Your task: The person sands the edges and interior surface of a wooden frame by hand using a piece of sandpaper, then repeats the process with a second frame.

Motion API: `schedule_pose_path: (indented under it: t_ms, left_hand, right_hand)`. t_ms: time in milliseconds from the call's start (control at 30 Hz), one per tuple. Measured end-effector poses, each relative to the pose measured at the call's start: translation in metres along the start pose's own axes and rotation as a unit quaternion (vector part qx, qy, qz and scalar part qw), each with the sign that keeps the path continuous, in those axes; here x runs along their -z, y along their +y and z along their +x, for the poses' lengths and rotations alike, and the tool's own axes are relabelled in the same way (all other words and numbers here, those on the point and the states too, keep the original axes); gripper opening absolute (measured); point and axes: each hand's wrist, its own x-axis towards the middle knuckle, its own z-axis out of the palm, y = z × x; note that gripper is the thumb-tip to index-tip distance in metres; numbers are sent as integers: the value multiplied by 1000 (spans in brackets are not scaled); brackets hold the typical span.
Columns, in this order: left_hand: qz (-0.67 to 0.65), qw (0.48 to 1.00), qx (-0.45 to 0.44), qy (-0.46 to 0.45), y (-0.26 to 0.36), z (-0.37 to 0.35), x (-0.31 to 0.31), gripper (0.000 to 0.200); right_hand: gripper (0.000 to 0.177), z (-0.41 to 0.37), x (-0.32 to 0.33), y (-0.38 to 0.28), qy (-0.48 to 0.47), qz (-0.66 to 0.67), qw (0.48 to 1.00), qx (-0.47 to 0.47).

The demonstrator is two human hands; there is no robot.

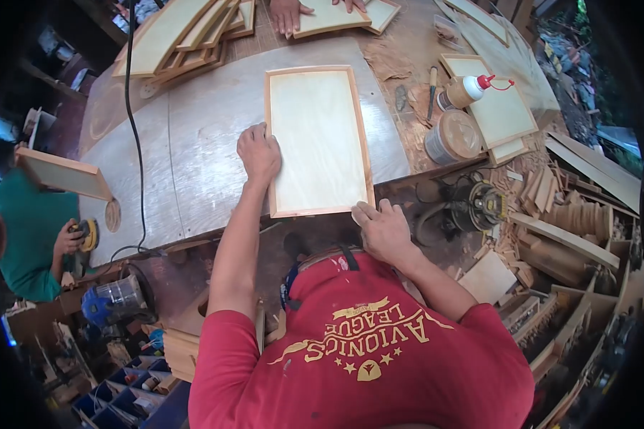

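A shallow wooden tray (315, 143) with a pale panel and a raised brown rim lies on the worktable in front of me, its near end at the table's front edge. My left hand (260, 154) is closed on the tray's left side rim, with the thumb side against the frame. At the near right corner, my right hand (383, 229) grips the rim with bent fingers. Parts of the fingers of both hands are hidden by the frame or turned from view.
Stacked trays (186, 43) lie at the far left; another person's hands (286, 16) rest at the far edge. A glue bottle (465, 91), a tub (454, 137) and a chisel (432, 93) stand or lie right. A black cable (129, 107) crosses the left side. A co-worker holds a sander (87, 235).
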Motion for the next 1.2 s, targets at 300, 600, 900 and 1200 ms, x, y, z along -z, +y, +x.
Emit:
schedule_pose_path:
  t_ms: [300,600,900,1200]
  left_hand:
    - [-17,999,34,18,3,-6,0,42]
    - [-19,999,35,-26,0,-9,3,43]
    - [-32,999,23,-24,3,-7,3,43]
    - [-34,999,31,-29,2,-7,2,45]
  right_hand:
    - [57,35,-49,-109,48,24,999,6]
    - [66,-9,-60,-68,88,-20,965,-246]
    - [72,5,-76,-88,106,-2,963,-249]
    - [62,22,-85,-116,114,64,977,-169]
